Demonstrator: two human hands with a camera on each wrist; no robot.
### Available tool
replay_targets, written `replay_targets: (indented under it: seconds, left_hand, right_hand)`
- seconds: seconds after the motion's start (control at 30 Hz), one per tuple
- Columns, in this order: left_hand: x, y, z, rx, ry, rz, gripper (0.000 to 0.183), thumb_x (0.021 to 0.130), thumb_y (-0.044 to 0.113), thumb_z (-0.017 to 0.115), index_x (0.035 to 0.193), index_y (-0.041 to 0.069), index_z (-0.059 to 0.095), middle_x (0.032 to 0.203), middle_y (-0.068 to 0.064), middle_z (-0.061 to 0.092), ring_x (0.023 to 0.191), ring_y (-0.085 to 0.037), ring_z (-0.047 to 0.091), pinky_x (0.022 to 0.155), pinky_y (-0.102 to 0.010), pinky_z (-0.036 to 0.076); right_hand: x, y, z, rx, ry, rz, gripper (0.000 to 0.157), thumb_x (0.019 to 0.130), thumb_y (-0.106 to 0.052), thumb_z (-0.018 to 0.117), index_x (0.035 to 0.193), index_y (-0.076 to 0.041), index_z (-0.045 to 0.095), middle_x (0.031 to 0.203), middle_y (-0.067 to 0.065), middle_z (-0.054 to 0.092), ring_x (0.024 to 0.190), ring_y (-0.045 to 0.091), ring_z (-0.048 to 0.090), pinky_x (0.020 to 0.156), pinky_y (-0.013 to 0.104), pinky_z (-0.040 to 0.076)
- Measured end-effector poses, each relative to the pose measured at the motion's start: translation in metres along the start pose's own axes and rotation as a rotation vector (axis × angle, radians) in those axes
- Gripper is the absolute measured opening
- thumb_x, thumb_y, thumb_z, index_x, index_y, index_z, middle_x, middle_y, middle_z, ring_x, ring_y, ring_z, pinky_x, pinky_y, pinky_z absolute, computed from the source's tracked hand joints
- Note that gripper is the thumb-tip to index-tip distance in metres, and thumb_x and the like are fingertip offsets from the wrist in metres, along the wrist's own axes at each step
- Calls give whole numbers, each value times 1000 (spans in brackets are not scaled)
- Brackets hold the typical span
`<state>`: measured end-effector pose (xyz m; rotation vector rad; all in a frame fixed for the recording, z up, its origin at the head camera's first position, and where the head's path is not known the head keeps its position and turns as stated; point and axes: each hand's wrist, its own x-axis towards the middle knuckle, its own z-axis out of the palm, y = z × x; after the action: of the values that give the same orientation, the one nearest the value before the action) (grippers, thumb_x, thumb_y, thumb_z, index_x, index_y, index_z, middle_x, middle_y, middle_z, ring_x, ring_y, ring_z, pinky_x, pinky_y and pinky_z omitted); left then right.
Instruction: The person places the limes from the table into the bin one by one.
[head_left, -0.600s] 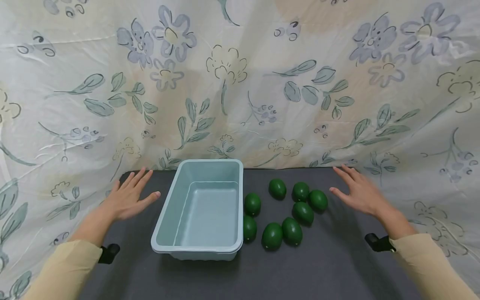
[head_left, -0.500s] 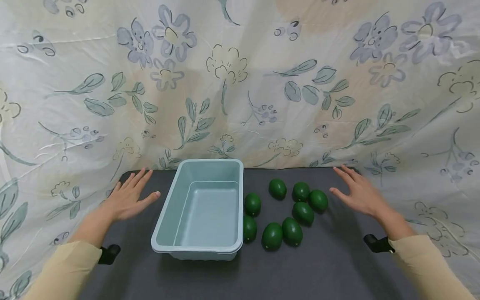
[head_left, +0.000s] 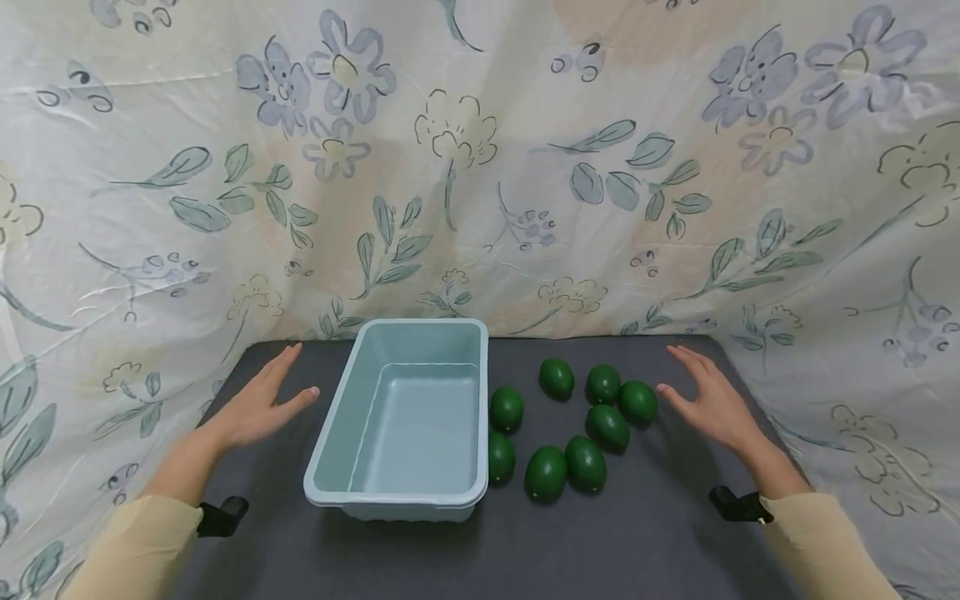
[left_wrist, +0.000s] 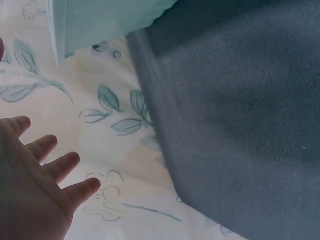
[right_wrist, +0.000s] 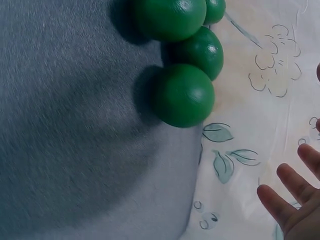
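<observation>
My left hand (head_left: 255,406) hovers left of a pale blue plastic tub (head_left: 321,492), fingers extended and thumb apart, holding nothing. In the left wrist view that hand (left_wrist: 37,195) shows at the lower left, with the tub's side (left_wrist: 105,22) at the top. On the other side, my right hand (head_left: 712,404) is held with straight fingers just right of a group of green avocados, nearest to one avocado (head_left: 637,403). The right wrist view has several avocados at the top, one avocado (right_wrist: 183,95) lowest, and the fingers of the right hand (right_wrist: 300,200) at the lower right.
Several more avocados lie scattered right of the tub, including one at the front (head_left: 546,473) and one at the back (head_left: 557,379). Beside the tub's right wall sits another avocado (head_left: 507,409). A dark grey table (head_left: 570,550) carries everything, with a floral cloth (head_left: 480,192) behind it.
Both hands have rotated so their palms turn more inward. The right wrist and forearm have shifted slightly left. Tub and avocados lie as before.
</observation>
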<state>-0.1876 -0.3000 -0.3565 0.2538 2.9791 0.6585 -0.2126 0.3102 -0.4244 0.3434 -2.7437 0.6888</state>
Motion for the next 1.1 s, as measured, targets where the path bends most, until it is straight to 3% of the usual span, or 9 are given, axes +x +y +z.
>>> replay_targets:
  seconds: [0.27,0.43,0.73,1.1]
  left_hand:
    - [0,0,6,-54,-6,-24,88,89,54,47,147,3,5,147,-31,12,130,-53,17,95,-69,23]
    - [-1,0,12,-112,-22,-39,87,88,53,49,148,5,7,146,-30,15,128,-52,23,89,-67,32]
    - [-3,1,23,-244,-53,-41,81,91,47,51,147,5,10,144,-27,26,122,-49,37,86,-58,43]
    - [-2,0,35,-419,-109,-35,77,89,38,57,146,7,16,134,-28,38,103,-32,57,75,-41,53]
  right_hand:
    - [-9,-4,21,96,58,6,63,88,-26,62,141,-4,34,133,29,37,115,46,41,83,59,40]
    - [-16,-5,33,135,74,-12,62,87,-21,64,139,-5,36,131,27,40,112,43,43,81,57,43]
    - [-26,-13,55,165,89,-42,58,85,-18,66,136,-5,42,126,23,44,106,39,49,76,54,47]
    - [-30,-17,77,175,67,-59,59,82,-20,70,133,-6,45,123,18,48,103,34,53,74,49,50]
